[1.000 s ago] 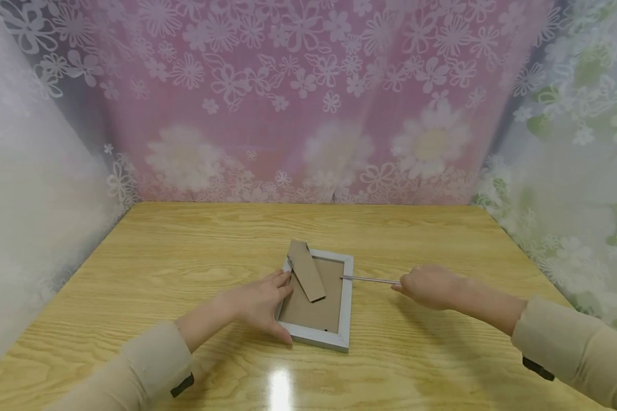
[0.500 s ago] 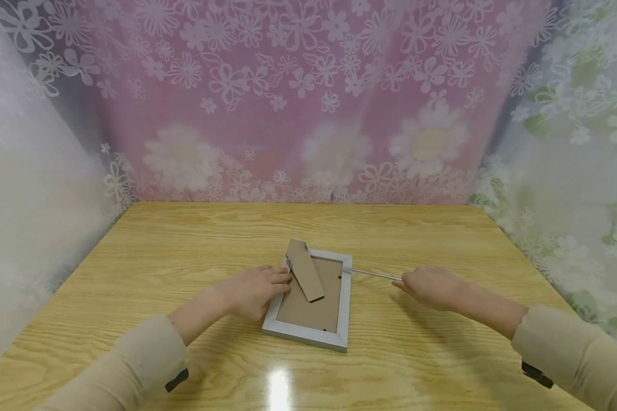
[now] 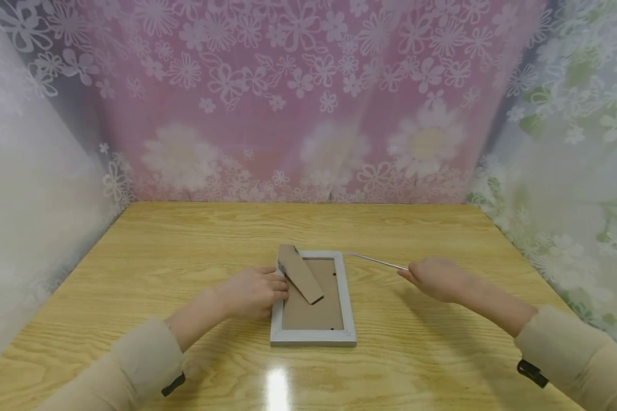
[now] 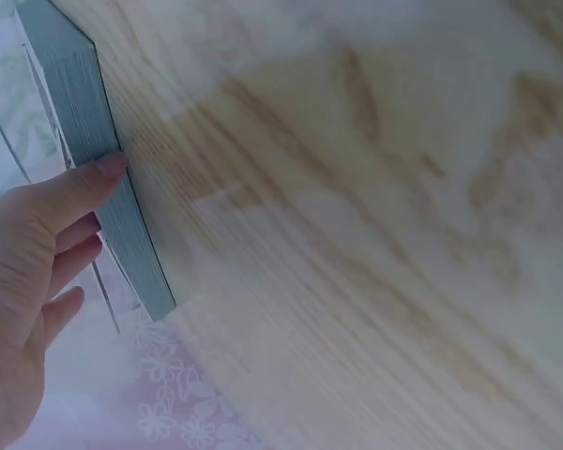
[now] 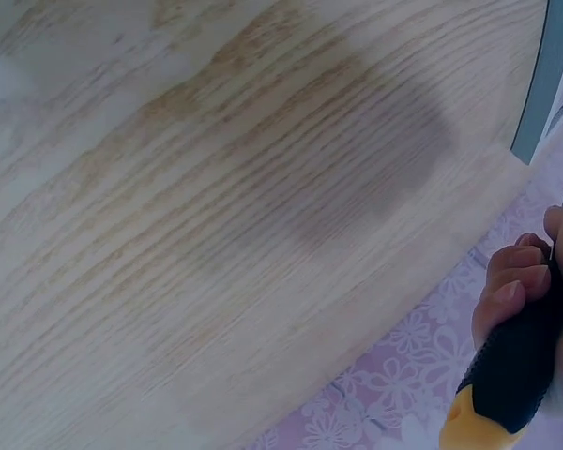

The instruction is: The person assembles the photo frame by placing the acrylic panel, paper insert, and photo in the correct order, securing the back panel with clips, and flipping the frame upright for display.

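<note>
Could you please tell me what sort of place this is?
Perhaps a curtained work nook: a wood-grain table, a pink floral curtain behind it, and a silvery picture frame on top.

Silver frame (image 3: 313, 318), back up; black-yellow screwdriver (image 5: 514, 366) near.

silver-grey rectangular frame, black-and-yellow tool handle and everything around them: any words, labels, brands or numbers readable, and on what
No text can be read.
Silver-grey rectangular frame, flat brown backing board: no lettering visible.
Black-and-yellow tool handle: none on the part showing.
Pink floral backdrop: pattern only.
</note>
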Available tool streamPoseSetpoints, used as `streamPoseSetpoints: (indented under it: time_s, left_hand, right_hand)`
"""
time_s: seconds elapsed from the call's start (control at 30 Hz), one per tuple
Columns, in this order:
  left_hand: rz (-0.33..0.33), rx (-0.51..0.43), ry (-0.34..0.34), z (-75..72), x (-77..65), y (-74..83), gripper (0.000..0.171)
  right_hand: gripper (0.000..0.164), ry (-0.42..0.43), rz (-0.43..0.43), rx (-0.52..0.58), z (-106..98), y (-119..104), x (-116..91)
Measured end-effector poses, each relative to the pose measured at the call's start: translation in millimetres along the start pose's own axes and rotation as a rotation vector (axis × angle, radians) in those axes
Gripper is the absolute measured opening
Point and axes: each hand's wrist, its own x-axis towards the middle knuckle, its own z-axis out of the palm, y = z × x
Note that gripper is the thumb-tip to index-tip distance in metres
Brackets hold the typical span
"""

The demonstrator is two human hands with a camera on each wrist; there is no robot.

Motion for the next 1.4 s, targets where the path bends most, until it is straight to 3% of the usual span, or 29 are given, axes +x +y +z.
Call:
streamPoseSetpoints:
  time_s: [0.2,0.5,0.67,0.9,1.13,1.4]
  left_hand:
    - [0.033,0.040,0.039,-4.0,4.4,5.7,0.026]
    - [0.055,0.144,0.061,-3.3,10.9,17.4,0.029]
    - [0.046,0.160,0.074,-3.5,12.8,21.5,0.026]
    - [0.032,0.130,0.092,-5.0,14.5,25.6,0.024]
    - [0.030,0.137,0.089,-7.4,14.9,30.3,0.021]
    - [0.034,0.160,0.093,-6.2,17.5,35.4,0.022]
  right_hand:
    - [0.033,-0.005,0.019,0.027,2.1,4.0,-3.7]
    - [0.034,-0.002,0.024,0.023,4.3,4.1,-10.1]
    - [0.033,0.016,0.017,0.043,6.7,4.7,-11.1]
    - [0.033,-0.024,0.030,0.045,9.8,4.6,-12.4]
    - [0.034,0.033,0.000,0.010,13.3,5.4,-15.2]
    - [0.034,0.006,0.017,0.042,19.8,5.8,-16.3]
